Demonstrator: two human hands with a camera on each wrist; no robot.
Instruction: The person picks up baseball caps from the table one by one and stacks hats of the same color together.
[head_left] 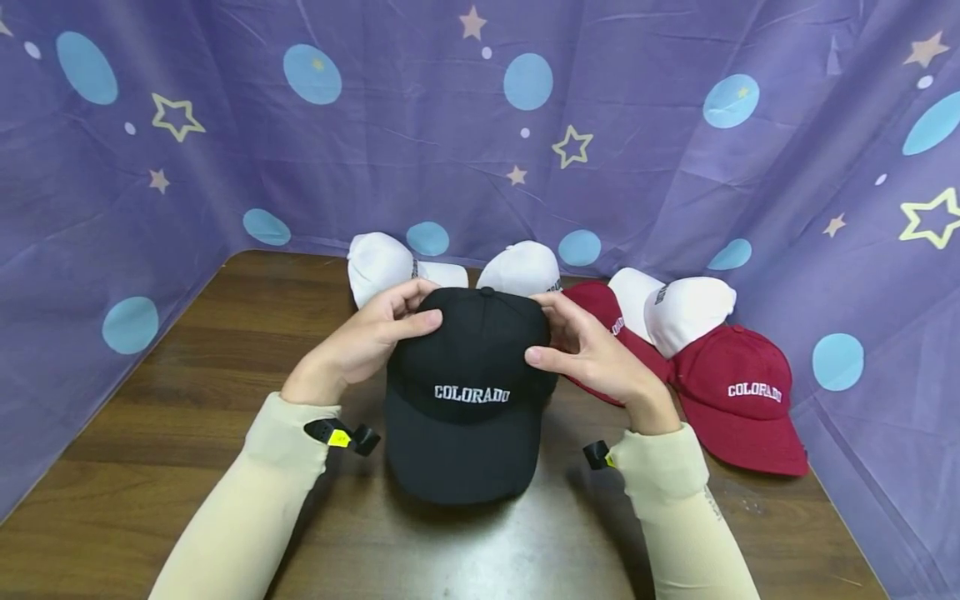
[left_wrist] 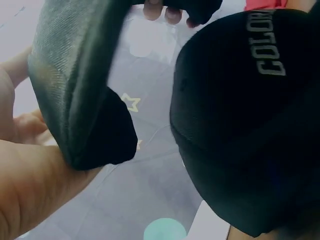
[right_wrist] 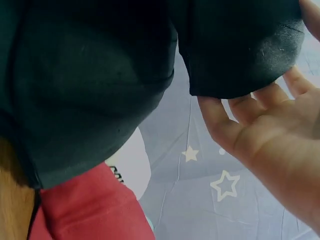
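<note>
Black cap (head_left: 468, 392) w/ white "COLORADO" lettering sits mid-table (head_left: 187, 392), brim toward the person. Left hand (head_left: 371, 337) grips the cap's crown on its left side, thumb across the front panel, fingers curled over the back. Right hand (head_left: 596, 354) grips the crown's right side the same way, thumb on the front, fingers round the rear edge. Both sleeves are cream, each w/ a black wrist strap.

Left wrist view: black cap (left_wrist: 245, 125) fills the right side, lettering seen sideways; a dark strap end lies across the palm (left_wrist: 30, 185). Right wrist view: cap underside (right_wrist: 85, 90) takes up most of the frame, fingers (right_wrist: 235, 115) curled under a black edge, a red cap (right_wrist: 85, 210) below.

Behind the black cap: white caps (head_left: 382, 262) along the back by the curtain, another (head_left: 686, 308) resting on a red cap (head_left: 738, 392) at right, also lettered "COLORADO". A second red cap (head_left: 603, 312) lies partly hidden behind the right hand. Purple curtain (head_left: 637, 167) w/ stars & blue dots surrounds the table.
</note>
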